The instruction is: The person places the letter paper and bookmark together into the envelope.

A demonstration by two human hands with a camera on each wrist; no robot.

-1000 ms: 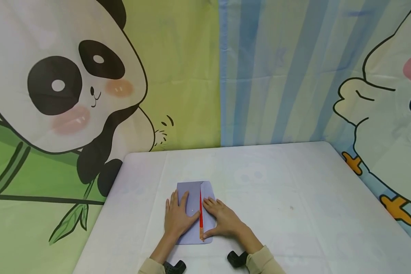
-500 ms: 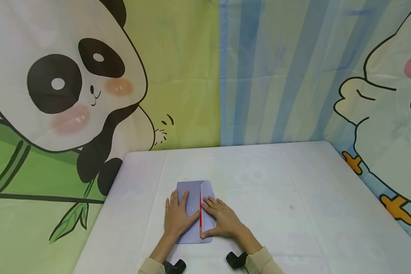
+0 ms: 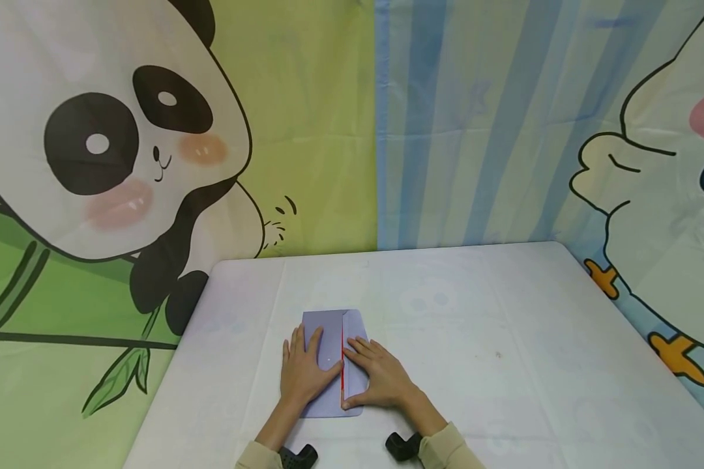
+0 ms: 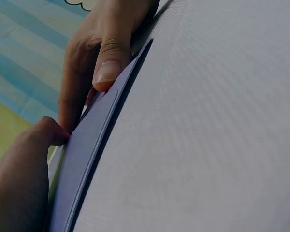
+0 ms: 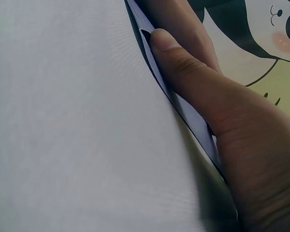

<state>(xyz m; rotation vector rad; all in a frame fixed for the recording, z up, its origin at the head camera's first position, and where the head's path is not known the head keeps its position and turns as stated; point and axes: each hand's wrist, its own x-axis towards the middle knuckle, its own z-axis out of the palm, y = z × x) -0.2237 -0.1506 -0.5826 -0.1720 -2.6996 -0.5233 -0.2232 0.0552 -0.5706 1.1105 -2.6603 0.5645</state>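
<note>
A purple envelope lies on the white table, its long flap folded over along the right side. A thin red strip shows in the gap beside the flap's edge. My left hand rests on the envelope's left part, fingers spread and thumb at the gap. On the flap, my right hand presses with its fingertips higher up and its thumb near the bottom. The left wrist view shows the right thumb on the purple paper. In the right wrist view, that hand covers part of the envelope.
The white table extends around the envelope. Behind it hang printed curtains, one with a panda. A black wrist device sits by the right wrist, another black device by the left.
The red strip showing beside the flap has become narrower. The right hand has shifted slightly left with the flap's edge; the left hand has stayed in place.
</note>
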